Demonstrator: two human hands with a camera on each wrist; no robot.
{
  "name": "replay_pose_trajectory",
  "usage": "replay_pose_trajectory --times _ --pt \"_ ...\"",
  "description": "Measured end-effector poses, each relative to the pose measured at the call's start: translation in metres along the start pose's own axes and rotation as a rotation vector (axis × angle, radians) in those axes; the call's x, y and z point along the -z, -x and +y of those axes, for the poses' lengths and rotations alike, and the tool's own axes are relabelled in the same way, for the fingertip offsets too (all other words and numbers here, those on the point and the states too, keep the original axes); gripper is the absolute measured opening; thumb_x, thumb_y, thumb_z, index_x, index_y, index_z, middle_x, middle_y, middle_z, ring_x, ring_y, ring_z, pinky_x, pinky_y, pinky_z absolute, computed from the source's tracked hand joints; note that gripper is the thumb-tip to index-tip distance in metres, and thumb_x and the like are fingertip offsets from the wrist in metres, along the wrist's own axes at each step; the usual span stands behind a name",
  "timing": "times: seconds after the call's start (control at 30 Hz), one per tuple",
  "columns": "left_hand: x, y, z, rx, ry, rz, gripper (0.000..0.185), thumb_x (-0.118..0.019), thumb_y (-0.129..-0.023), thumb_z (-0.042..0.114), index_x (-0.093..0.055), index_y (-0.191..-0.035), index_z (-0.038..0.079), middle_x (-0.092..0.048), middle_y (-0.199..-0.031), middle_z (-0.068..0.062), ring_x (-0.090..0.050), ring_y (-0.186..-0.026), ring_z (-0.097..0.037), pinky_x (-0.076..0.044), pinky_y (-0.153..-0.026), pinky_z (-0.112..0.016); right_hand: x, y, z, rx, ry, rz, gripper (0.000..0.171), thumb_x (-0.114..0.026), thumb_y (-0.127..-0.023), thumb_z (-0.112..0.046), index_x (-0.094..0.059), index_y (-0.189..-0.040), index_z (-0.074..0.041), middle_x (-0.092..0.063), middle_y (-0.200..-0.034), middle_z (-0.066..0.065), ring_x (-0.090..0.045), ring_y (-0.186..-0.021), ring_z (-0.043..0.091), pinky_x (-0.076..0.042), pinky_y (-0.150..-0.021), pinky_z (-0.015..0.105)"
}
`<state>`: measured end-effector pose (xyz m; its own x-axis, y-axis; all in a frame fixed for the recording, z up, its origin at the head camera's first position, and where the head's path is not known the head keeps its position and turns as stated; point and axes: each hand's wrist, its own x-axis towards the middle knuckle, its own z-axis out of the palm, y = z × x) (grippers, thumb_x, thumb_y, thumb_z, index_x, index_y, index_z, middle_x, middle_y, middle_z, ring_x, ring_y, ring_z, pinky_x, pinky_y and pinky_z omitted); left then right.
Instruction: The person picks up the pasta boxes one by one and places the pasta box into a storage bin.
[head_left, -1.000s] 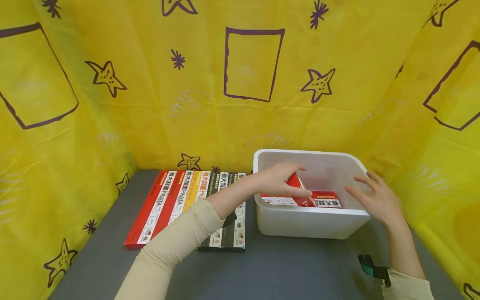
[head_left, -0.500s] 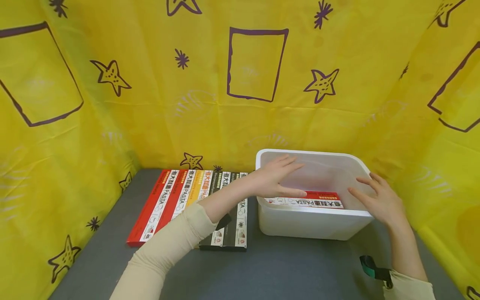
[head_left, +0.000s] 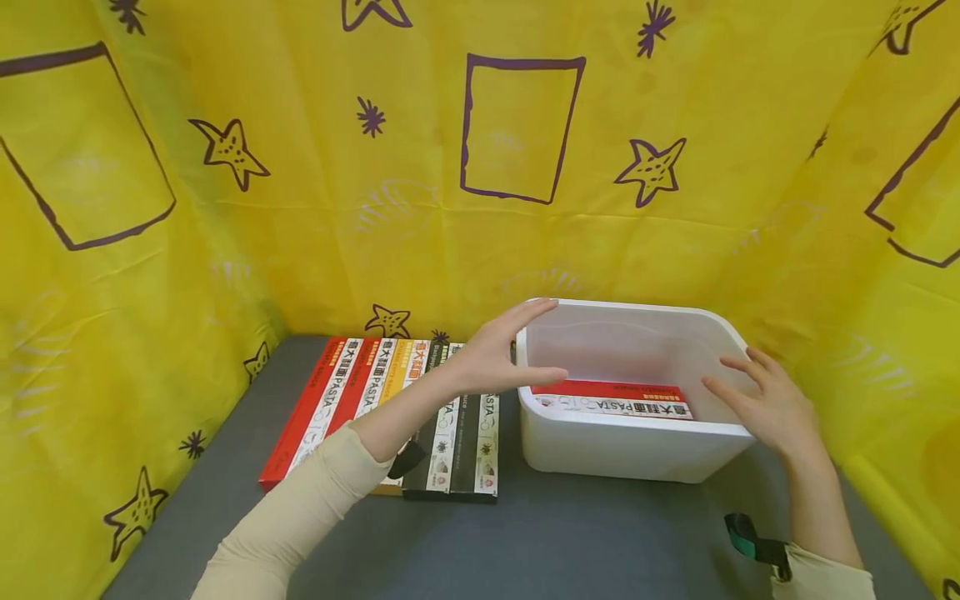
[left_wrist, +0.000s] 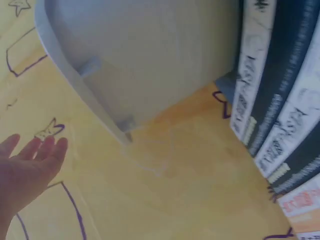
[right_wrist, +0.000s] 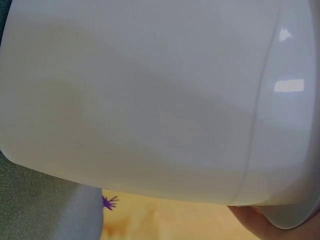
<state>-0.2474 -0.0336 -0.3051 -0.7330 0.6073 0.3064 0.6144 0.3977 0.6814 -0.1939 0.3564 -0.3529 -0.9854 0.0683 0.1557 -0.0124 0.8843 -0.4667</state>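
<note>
White plastic bin point(head_left: 630, 450) sat on the grey desk point(head_left: 525, 542), right of centre. We had our left hand point(head_left: 498, 354) hovering by the bin's left rim, fingers straight and spread, holding nothing; we couldn't tell whether the thumb touched the rim. Our right hand point(head_left: 772, 400) was at the bin's right wall, fingers relaxed and apart, holding nothing; the right wrist view showed skin against the rim. One red pasta box point(head_left: 611, 398) lay flat inside the bin, against the near wall, label up. Row of pasta boxes point(head_left: 390, 400) lay side by side on the desk just left of the bin: red, orange and black ones. Yellow cloth point(head_left: 300, 167) with purple stars and rectangles backed everything.
</note>
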Motion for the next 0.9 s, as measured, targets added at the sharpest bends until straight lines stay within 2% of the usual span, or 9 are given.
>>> replay_pose_trajectory --times 0.2,0.37,0.47,0.6,0.77,0.9 --pt "0.01 0.036 -0.025 0.112 0.233 0.111 0.086 -0.082 -0.077 0.034 -0.035 -0.148 0.041 -0.041 -0.148 0.008 -0.046 -0.13 -0.02 -0.04 -0.102 -0.048 -0.001 0.0 0.002 -0.008 -0.005 -0.012 0.069 -0.049 -0.096 -0.053 -0.047 -0.14 0.0 -0.019 -0.152 0.033 -0.024 -0.127 0.061 -0.022 -0.091 0.075" --pt "0.017 0.066 -0.043 0.136 0.388 0.129 0.089 -0.08 -0.08 0.021 -0.03 -0.152 0.031 -0.036 -0.152 0.003 -0.04 -0.135 -0.023 -0.037 -0.106 -0.049 0.0 0.0 0.008 -0.014 -0.012 -0.011 0.07 -0.049 -0.096 -0.053 -0.046 -0.141 0.0 -0.017 -0.153 0.032 -0.021 -0.13 0.061 -0.02 -0.092 0.076" --pt "0.021 0.082 -0.05 0.17 0.458 0.118 0.089 -0.079 -0.081 0.022 -0.027 -0.154 0.031 -0.031 -0.155 0.003 -0.037 -0.138 -0.025 -0.037 -0.105 -0.051 0.001 0.001 0.009 -0.017 -0.019 -0.008 0.07 -0.05 -0.096 -0.053 -0.045 -0.142 0.0 -0.016 -0.154 0.032 -0.019 -0.131 0.061 -0.018 -0.092 0.076" --pt "0.024 0.1 -0.058 0.241 0.501 0.116 0.088 -0.077 -0.083 0.025 -0.025 -0.153 0.034 -0.029 -0.156 0.004 -0.036 -0.138 -0.029 -0.04 -0.102 -0.053 0.003 0.002 0.008 -0.024 -0.018 -0.008 0.071 -0.05 -0.095 -0.053 -0.045 -0.142 0.0 -0.015 -0.155 0.031 -0.018 -0.131 0.062 -0.018 -0.092 0.077" --pt "0.026 0.127 -0.07 0.291 0.52 0.161 0.089 -0.076 -0.084 0.021 -0.023 -0.155 0.027 -0.028 -0.157 -0.003 -0.033 -0.139 -0.034 -0.038 -0.104 -0.054 0.003 0.0 0.005 -0.019 -0.007 -0.018 0.07 -0.049 -0.096 -0.052 -0.045 -0.142 0.0 -0.014 -0.155 0.031 -0.018 -0.131 0.062 -0.016 -0.091 0.078" --pt "0.028 0.153 -0.083 0.341 0.457 0.221 0.089 -0.075 -0.084 0.018 -0.022 -0.155 0.022 -0.027 -0.157 -0.005 -0.032 -0.14 -0.035 -0.036 -0.105 -0.054 0.001 -0.002 0.002 -0.005 -0.005 -0.024 0.069 -0.049 -0.096 -0.052 -0.045 -0.142 0.001 -0.014 -0.155 0.031 -0.018 -0.131 0.062 -0.016 -0.09 0.078"
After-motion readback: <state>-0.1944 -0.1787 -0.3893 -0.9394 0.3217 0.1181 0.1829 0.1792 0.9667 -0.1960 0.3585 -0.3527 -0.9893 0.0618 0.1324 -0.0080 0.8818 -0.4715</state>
